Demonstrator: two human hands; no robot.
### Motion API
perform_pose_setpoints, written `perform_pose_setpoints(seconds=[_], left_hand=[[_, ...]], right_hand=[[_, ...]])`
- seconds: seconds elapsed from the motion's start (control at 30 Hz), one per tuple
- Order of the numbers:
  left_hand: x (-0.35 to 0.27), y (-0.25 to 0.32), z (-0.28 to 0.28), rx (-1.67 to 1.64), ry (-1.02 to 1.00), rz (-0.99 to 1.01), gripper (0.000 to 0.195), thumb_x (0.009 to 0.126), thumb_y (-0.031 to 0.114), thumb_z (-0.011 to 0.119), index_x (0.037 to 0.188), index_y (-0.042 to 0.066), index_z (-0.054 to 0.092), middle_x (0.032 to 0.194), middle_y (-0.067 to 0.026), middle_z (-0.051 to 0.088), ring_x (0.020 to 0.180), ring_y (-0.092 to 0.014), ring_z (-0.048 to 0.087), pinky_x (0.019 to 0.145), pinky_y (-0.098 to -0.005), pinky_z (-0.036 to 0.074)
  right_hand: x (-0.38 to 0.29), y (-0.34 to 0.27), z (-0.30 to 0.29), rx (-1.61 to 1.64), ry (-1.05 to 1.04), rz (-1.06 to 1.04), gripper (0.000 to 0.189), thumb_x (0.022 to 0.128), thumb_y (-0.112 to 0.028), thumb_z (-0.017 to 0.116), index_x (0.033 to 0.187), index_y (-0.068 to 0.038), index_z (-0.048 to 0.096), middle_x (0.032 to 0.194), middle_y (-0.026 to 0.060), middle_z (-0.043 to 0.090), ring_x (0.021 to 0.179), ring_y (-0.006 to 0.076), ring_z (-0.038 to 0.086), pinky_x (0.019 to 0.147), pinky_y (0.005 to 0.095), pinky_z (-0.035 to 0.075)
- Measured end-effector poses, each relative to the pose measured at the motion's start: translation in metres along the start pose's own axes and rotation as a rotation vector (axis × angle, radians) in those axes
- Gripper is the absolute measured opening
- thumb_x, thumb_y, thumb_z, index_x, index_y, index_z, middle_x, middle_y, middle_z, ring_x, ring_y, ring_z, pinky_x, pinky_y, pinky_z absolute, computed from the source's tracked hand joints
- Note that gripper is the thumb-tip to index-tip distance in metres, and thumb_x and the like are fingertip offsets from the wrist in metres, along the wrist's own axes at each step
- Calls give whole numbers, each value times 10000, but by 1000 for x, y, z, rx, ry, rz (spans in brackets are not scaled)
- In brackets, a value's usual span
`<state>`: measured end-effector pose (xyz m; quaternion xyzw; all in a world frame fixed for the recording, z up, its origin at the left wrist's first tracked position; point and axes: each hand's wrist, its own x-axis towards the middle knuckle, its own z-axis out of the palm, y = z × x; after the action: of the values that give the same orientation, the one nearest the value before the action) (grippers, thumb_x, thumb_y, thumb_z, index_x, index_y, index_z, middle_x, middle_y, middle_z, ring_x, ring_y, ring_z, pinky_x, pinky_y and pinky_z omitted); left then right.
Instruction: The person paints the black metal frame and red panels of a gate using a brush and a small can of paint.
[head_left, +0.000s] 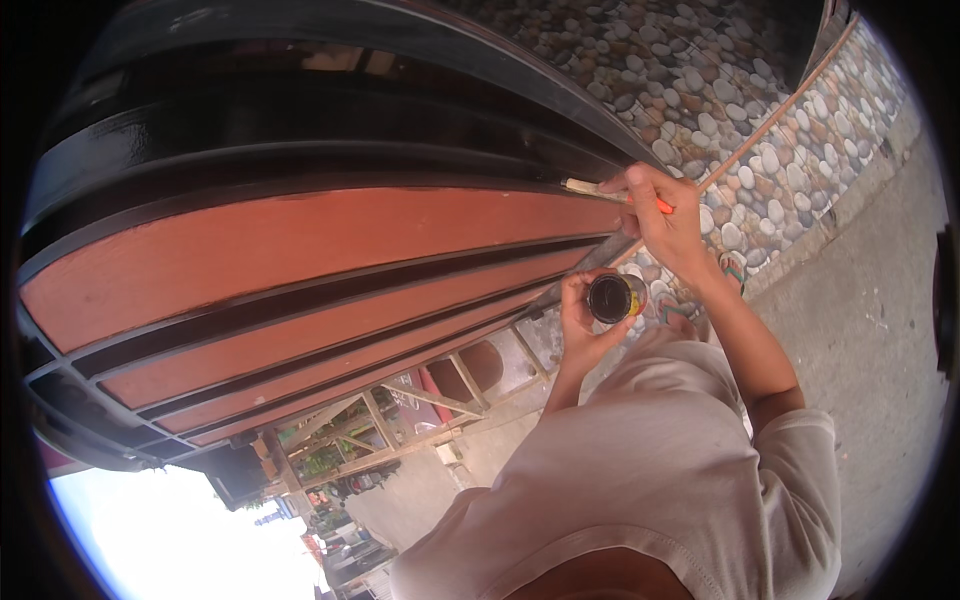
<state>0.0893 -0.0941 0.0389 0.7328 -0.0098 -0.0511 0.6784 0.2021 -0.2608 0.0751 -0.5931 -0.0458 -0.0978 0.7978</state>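
My right hand grips a small paintbrush with an orange handle. Its dark tip meets the black trim along the edge of an orange-red panel; whether it presses on the surface is hard to tell. Lower and to the left, my left hand is wrapped around a small paint can with yellow on its side. The can's top is open towards me and dark paint shows inside.
Glossy black panes sit beside the trim. Pebble-patterned tiles cover the ground near a thin brown rod. Concrete paving lies to the right. A wooden frame stands beyond the panels, and sandals are on my feet.
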Motion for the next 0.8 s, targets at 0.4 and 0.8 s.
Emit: perform_pose_setpoints(seconds=[0.4,0.8], left_hand=[[0,0,-2,1,5,17,660,674,-18,777,1179,70,362,1228,-134,496,1151,-199,515,960,-342,453],[0,-1,-1,7,5,34,662,680,-20,773,1190,65,358,1232,-140,494,1157,-205,512,971,-351,444]], right_hand=[[1,-7,-7,148,31,-87,400,1012,-296,474,867,-1,701,549,40,592,451,88,579,440,221,431],[2,-9,-2,80,-2,-116,389,1004,-302,494,873,6,693,575,54,595,449,95,574,446,226,434]])
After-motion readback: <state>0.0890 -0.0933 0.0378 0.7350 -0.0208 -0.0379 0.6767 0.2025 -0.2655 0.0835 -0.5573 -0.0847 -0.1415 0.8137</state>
